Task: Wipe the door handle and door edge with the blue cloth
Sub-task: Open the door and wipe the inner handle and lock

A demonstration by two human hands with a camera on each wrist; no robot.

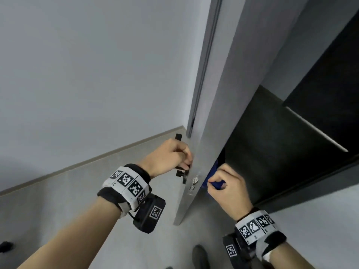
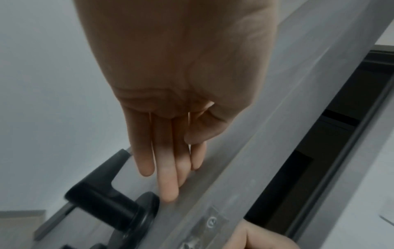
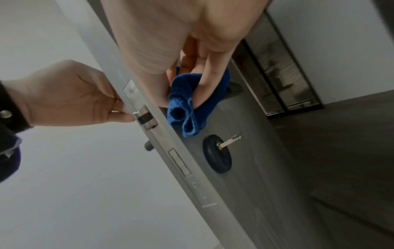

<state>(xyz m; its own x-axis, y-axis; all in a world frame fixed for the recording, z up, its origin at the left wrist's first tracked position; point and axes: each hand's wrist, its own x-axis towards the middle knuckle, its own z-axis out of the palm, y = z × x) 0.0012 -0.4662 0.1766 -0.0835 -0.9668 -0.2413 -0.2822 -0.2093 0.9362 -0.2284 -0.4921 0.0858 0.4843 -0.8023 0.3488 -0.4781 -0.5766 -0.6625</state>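
The grey door stands ajar, its narrow edge [image 1: 206, 113] facing me with a metal latch [image 3: 145, 118] in it. A black lever handle [image 2: 100, 193] sits on the door's left face. My left hand [image 1: 171, 154] lies beside that lever, its straight fingers [image 2: 166, 168] pressing flat on the door face near the edge. My right hand [image 1: 227, 183] is on the other side of the door. It grips the bunched blue cloth [image 3: 185, 107] against that face, just above a black round rosette [image 3: 217, 153] with a metal pin sticking out.
A pale grey wall [image 1: 87, 74] fills the left. Behind the door on the right is a dark cabinet front [image 1: 291, 142]. My shoe [image 1: 200, 255] is on the grey floor below the door, and a small black object [image 1: 5, 246] lies at the lower left.
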